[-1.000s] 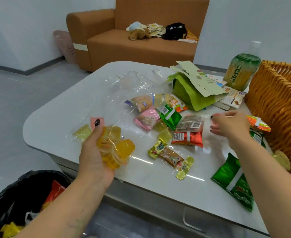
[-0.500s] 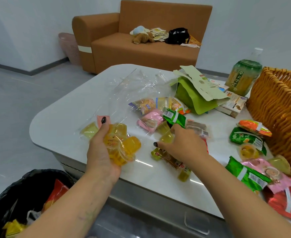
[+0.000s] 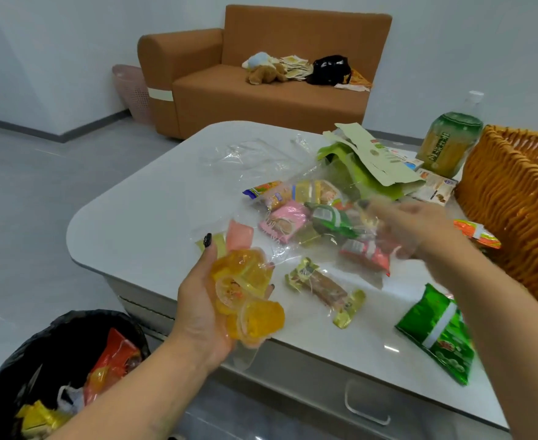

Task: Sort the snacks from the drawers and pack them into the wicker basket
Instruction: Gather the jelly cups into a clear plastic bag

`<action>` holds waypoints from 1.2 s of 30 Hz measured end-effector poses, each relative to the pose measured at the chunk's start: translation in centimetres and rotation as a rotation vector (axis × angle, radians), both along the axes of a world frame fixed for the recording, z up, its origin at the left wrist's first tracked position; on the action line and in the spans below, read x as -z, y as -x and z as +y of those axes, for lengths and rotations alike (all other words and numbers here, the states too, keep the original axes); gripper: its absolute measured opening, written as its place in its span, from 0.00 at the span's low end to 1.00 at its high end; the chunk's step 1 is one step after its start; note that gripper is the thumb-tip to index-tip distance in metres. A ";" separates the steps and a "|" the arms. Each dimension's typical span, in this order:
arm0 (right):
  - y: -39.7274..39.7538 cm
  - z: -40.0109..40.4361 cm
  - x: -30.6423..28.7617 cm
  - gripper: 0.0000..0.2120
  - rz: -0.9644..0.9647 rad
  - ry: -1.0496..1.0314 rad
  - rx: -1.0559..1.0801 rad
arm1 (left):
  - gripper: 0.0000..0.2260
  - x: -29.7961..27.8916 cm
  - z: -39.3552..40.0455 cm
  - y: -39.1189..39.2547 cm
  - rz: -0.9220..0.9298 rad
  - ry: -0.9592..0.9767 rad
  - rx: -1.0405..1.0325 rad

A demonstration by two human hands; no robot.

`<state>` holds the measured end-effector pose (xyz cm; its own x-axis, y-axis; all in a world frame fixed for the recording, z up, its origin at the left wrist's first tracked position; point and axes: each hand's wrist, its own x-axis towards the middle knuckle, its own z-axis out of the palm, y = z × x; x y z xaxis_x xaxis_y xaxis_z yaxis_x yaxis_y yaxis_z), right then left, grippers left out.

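My left hand (image 3: 198, 300) grips a bunch of yellow jelly cups (image 3: 248, 296) over the table's near edge. My right hand (image 3: 420, 230), blurred by motion, is raised above the snack pile and pinches one pale jelly cup (image 3: 368, 217). Below it lie a pink packet (image 3: 285, 222), a green packet (image 3: 331, 217), a red packet (image 3: 367, 254) and a wrapped bar (image 3: 323, 289). The wicker basket (image 3: 515, 201) stands at the right edge, with an orange packet (image 3: 475, 233) beside it.
A green snack bag (image 3: 439, 331) lies near the white table's (image 3: 153, 211) front right. A clear plastic bag (image 3: 252, 157), a torn green carton (image 3: 369, 163) and a drink bottle (image 3: 451, 144) sit further back. A black-lined bin (image 3: 55, 360) stands at lower left, a brown sofa (image 3: 261, 96) behind.
My right hand came down to the pile, took a pale jelly cup and has lifted it up and to the right. My left hand kept its jelly cups.
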<state>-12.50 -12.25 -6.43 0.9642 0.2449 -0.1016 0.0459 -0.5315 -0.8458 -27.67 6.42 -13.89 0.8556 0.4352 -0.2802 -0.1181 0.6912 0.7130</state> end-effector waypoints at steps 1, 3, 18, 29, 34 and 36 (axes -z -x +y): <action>0.3 -1.2 -1.2 0.17 0.002 -0.072 0.017 | 0.23 0.1 -0.2 0.2 -0.008 -0.006 0.028; 1.1 -3.4 -3.4 0.17 -0.023 -0.211 0.050 | 0.22 0.3 -0.5 0.5 -0.011 -0.018 0.080; 7.6 -4.9 -5.7 0.19 -0.057 0.655 -0.623 | 0.30 0.9 -4.6 1.7 -0.041 -0.011 0.406; 8.3 -2.1 -2.9 0.26 0.127 0.436 -0.574 | 0.41 1.4 -5.7 1.4 -0.019 0.060 0.487; 8.4 -2.4 -4.1 0.37 0.118 0.562 -0.627 | 0.38 1.5 -5.3 1.4 -0.035 0.130 0.475; 8.5 -2.7 -4.9 0.34 0.111 0.533 -0.648 | 0.38 1.5 -4.9 1.3 -0.049 0.130 0.490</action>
<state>-21.02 -14.91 -1.51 0.6271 0.6385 -0.4461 0.4108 -0.7577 -0.5070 -29.01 1.47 -15.42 0.9641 -0.0564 -0.2595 0.2108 0.7567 0.6188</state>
